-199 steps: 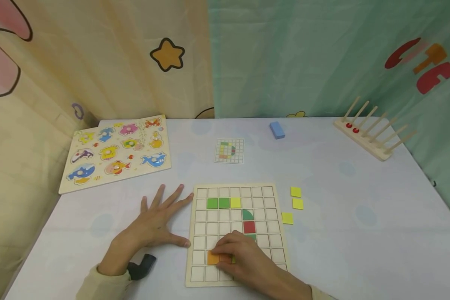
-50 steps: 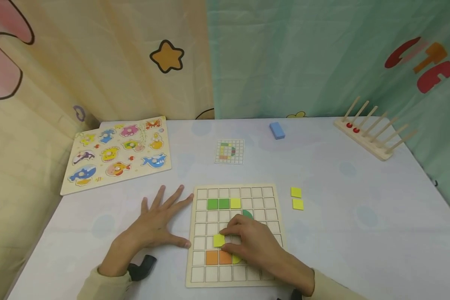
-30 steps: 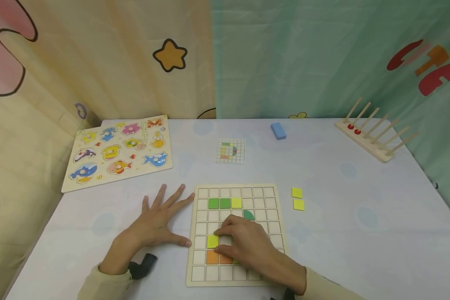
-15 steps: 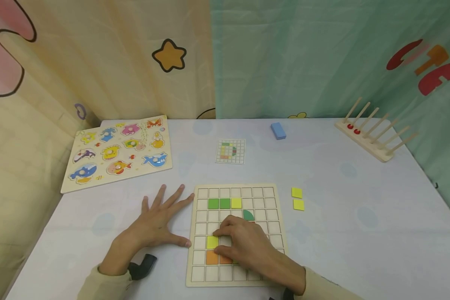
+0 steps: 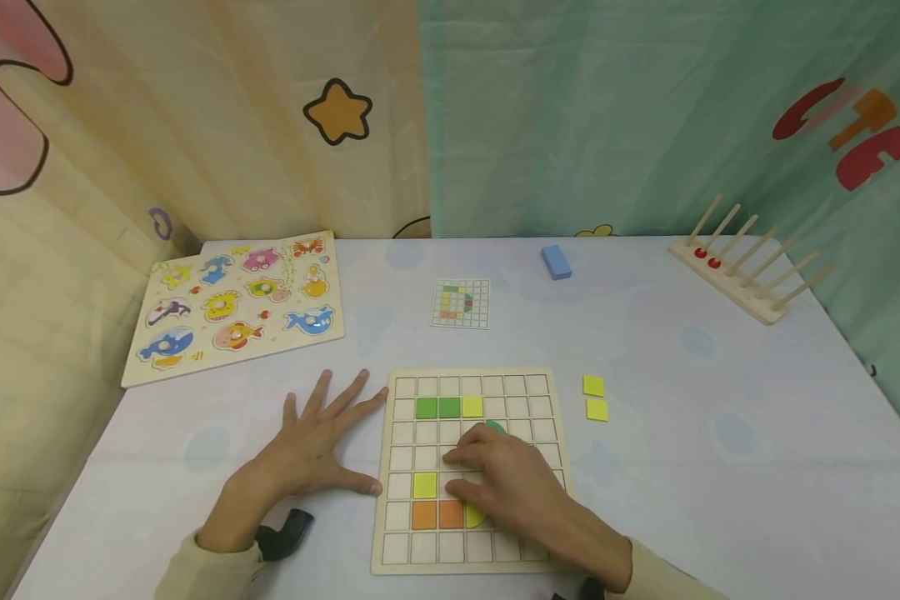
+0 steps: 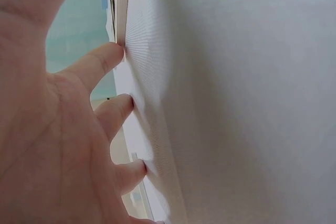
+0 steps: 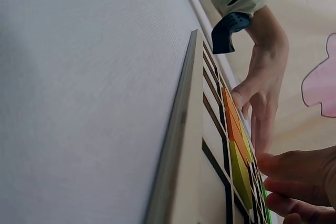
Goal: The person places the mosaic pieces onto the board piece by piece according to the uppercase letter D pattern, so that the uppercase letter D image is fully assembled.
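Observation:
A wooden grid board (image 5: 423, 548) lies before me. My left hand (image 5: 307, 454) rests on the table with fingers spread, little-bent, thumb and index tip at the board's left edge. My right hand (image 5: 506, 475) hovers over the board's middle, thumb and forefinger apart with nothing between them. Just left of its fingertips, a yellow square tile (image 5: 424, 485) sits in a cell above two orange tiles (image 5: 437, 515). A rounded yellow piece (image 5: 475, 517) lies beside these, partly covered. Green tiles (image 5: 437, 407) and another yellow tile (image 5: 472, 407) fill an upper row. The hand hides the red tile.
Two loose yellow tiles (image 5: 595, 397) lie right of the board. Behind it are a small pattern card (image 5: 460, 321) and a blue block (image 5: 556, 262). An animal knob puzzle (image 5: 277, 350) stands back left, a peg rack (image 5: 727, 283) back right. Curtains (image 5: 495, 125) border the table.
My right hand took a yellow tile from the right of the board, set it in the cell above the left orange tile, let go and drew back right. The left hand stayed put.

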### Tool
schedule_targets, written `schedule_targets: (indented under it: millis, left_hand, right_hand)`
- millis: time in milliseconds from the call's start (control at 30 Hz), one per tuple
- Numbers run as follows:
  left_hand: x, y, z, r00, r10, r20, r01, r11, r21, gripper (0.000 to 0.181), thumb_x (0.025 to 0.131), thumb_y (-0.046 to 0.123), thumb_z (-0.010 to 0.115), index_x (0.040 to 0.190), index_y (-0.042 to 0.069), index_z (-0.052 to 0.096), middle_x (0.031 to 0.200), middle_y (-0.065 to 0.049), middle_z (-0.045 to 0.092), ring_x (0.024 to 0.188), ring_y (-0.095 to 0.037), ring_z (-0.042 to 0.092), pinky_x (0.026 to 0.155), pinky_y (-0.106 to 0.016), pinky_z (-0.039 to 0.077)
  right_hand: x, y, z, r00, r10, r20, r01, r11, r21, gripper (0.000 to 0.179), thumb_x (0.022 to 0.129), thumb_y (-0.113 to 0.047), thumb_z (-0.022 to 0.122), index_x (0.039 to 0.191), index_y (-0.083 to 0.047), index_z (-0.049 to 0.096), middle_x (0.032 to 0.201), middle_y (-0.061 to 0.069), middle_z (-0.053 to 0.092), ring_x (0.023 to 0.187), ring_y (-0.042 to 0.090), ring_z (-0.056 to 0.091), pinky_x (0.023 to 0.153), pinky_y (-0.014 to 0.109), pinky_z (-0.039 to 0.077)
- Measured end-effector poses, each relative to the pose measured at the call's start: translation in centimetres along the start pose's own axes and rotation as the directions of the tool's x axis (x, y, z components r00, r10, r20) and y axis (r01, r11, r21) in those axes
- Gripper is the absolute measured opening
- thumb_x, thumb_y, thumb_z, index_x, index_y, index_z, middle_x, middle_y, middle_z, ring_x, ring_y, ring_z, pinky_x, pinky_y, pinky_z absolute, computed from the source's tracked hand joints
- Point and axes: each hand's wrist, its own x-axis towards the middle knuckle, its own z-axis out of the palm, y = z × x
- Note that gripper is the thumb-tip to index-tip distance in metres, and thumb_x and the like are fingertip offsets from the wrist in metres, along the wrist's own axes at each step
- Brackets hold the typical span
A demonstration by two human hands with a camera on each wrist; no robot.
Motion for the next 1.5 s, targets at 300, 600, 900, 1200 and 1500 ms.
schedule_targets:
  millis: [300,600,900,1200,1500]
  left_hand:
    - [-0.1,0.0,0.0,1.0,-0.004,0.005,0.004,1.0,-0.003,0.119,0.053,0.075,0.079,0.154,0.034,0.033,0.165,-0.003,0.012,0.146,-0.048,-0.005,0.103,-0.079,-0.005]
    - [-0.2,0.0,-0.1,1.0,0.005,0.0,-0.005,1.0,-0.013,0.118,0.053,0.075,0.079,0.154,0.033,0.034,0.165,-0.003,0.012,0.146,-0.048,-0.005,0.103,-0.079,-0.005]
    - [-0.2,0.1,-0.1,1.0,0.003,0.0,-0.003,1.0,-0.007,0.118,0.053,0.074,0.079,0.154,0.032,0.034,0.165,-0.004,0.012,0.146,-0.049,-0.004,0.103,-0.079,-0.004]
    - [-0.1,0.1,-0.1,1.0,0.003,0.0,-0.003,1.0,-0.007,0.118,0.053,0.075,0.079,0.154,0.033,0.034,0.165,-0.003,0.012,0.146,-0.048,-0.004,0.103,-0.079,-0.005]
    - [-0.1,0.2,-0.1,1.0,-0.008,0.007,0.008,1.0,-0.006,0.119,0.053,0.075,0.079,0.154,0.033,0.034,0.165,-0.003,0.012,0.146,-0.048,-0.005,0.103,-0.079,-0.005]
  right_hand:
    - [-1.3,2.2,-1.4,0.995,0.054,-0.09,-0.044,0.993,0.111,0.025,0.077,-0.016,0.084,0.101,-0.016,0.077,0.097,-0.013,0.064,0.068,0.001,0.05,0.061,0.019,0.046]
    - [-2.8,5.4,-3.7,0.966,0.175,-0.188,-0.163,0.983,0.079,0.029,0.075,-0.011,0.085,0.103,-0.014,0.077,0.099,-0.011,0.065,0.063,0.003,0.045,0.054,0.02,0.04]
    - [-4.4,9.0,-6.0,0.931,0.173,-0.322,-0.191,0.981,-0.027,0.03,0.073,-0.006,0.085,0.101,-0.01,0.077,0.098,-0.005,0.067,0.065,0.005,0.044,0.054,0.021,0.039]
    - [-5.4,11.2,-7.5,0.894,0.204,-0.398,-0.244,0.968,-0.052,0.034,0.07,-0.005,0.087,0.102,-0.008,0.077,0.099,0.001,0.066,0.065,0.006,0.044,0.053,0.021,0.037]
    - [-5.6,11.7,-7.7,0.892,0.264,-0.367,-0.298,0.954,-0.04,0.035,0.072,-0.007,0.086,0.105,-0.008,0.076,0.099,0.002,0.065,0.065,0.007,0.042,0.054,0.022,0.035]
